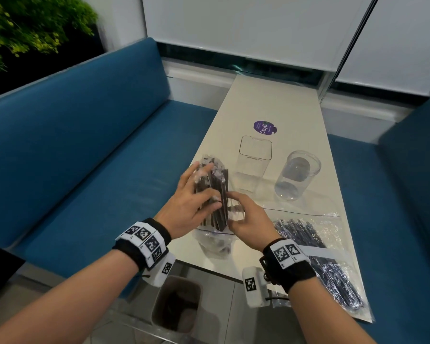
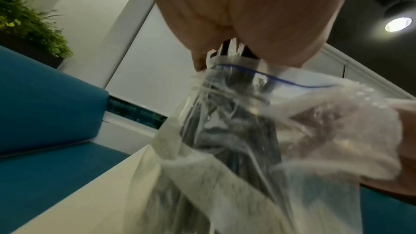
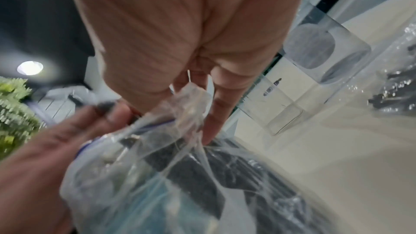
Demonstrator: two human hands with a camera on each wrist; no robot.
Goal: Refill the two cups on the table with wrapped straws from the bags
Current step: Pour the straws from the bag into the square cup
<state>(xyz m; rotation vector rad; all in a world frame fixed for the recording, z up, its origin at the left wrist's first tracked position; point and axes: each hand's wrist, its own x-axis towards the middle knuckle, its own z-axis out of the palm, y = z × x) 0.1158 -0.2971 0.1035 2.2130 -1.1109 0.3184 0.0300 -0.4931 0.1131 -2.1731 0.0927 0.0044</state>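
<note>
Evidently the left hand (image 1: 193, 202) is gripping the straw bundle (image 1: 215, 194), drawing it from the bag (image 1: 212, 240) the right hand (image 1: 248, 223) is pinching; next, lifting into the square cup (image 1: 252, 165).

Blue bench (image 1: 90, 135) beside white table (image 1: 278, 105) (plant (image 1: 23, 26) behind); ceiling light (image 2: 398, 24) on.

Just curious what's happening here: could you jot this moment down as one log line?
step: pulling straws from zip bag | left hand: grips straws | right hand: holds bag | square cup, round cup: empty
</note>
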